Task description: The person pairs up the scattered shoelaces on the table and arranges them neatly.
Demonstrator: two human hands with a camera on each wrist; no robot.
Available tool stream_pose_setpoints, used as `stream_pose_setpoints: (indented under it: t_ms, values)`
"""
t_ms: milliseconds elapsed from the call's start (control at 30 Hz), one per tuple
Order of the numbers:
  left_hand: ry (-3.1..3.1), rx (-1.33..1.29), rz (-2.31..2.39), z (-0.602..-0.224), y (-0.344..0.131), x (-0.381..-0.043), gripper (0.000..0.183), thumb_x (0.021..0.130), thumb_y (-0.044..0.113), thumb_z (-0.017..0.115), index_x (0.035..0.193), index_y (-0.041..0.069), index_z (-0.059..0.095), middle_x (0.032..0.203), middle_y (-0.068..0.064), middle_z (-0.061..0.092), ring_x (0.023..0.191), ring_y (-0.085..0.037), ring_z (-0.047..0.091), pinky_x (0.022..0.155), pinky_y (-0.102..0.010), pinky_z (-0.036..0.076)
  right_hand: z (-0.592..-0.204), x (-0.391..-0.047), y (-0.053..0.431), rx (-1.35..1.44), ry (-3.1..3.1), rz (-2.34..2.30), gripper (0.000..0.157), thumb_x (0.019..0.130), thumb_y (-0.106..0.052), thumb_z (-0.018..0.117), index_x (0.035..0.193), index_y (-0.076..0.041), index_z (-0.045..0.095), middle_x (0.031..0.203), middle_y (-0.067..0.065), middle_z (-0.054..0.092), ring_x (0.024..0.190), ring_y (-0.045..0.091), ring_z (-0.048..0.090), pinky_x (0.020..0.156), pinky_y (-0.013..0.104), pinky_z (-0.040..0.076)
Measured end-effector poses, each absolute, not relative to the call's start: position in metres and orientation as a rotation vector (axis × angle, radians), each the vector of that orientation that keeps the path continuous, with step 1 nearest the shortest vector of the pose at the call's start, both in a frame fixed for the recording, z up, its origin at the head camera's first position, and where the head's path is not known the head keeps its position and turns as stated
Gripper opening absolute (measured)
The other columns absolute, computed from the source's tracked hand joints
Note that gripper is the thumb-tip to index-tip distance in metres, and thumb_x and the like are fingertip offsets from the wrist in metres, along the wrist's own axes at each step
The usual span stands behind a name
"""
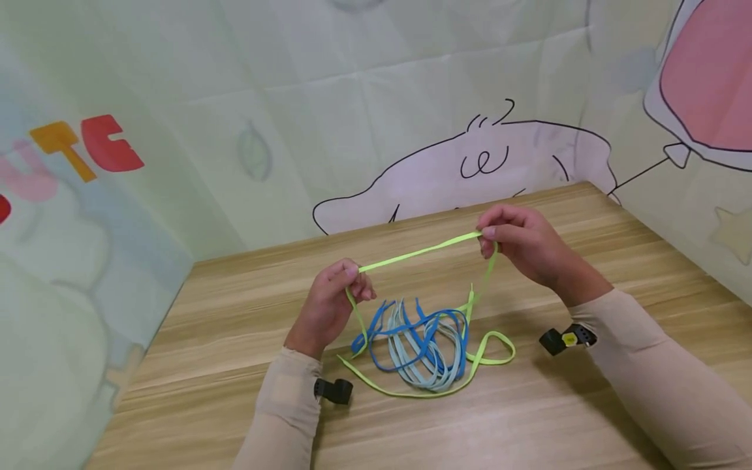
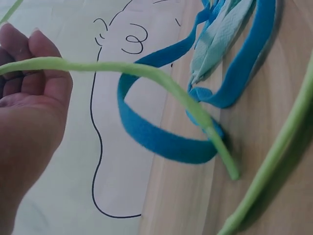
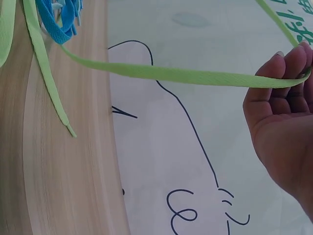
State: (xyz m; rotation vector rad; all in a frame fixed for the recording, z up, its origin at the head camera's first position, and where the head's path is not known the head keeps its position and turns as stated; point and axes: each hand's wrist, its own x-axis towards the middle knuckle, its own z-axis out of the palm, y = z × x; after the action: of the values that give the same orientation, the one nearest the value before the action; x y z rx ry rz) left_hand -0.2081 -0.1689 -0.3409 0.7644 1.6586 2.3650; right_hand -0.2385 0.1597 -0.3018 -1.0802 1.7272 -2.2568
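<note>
A yellow-green shoelace is stretched between my two hands above the table. My left hand pinches it between thumb and fingers, and its tail hangs toward the table, the tipped end showing in the left wrist view. Farther right and higher, my right hand pinches the same lace with thumb and forefinger, the other tail dropping toward the pile. Beneath the stretched lace lie tangled blue laces and pale blue laces. Another yellow-green length curves around the front of the pile, looping at the right.
The wood-grain table ends at the back against a printed cloth backdrop with cartoon drawings. Black wrist cameras, one on the left sleeve and one on the right sleeve, hang close over the table.
</note>
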Motion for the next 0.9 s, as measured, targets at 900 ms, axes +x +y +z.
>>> stream_pose_setpoints:
  t_ms: [900]
  values:
    - [1.733, 0.693, 2.476, -0.3344, -0.1755, -0.2106, 0.026, 0.097, 0.019, 0.049, 0.073, 0.009, 0.05, 0.068, -0.002, 0.051, 0.068, -0.015, 0.054, 0.077, -0.033, 0.046, -0.3028, -0.2448, 0.1699, -0.904, 1.817, -2.392, 0.008, 0.092, -0.001, 0.053, 0.094, 0.006, 0.057, 0.078, 0.012, 0.055, 0.068, 0.023, 0.053, 0.066, 0.028, 0.051]
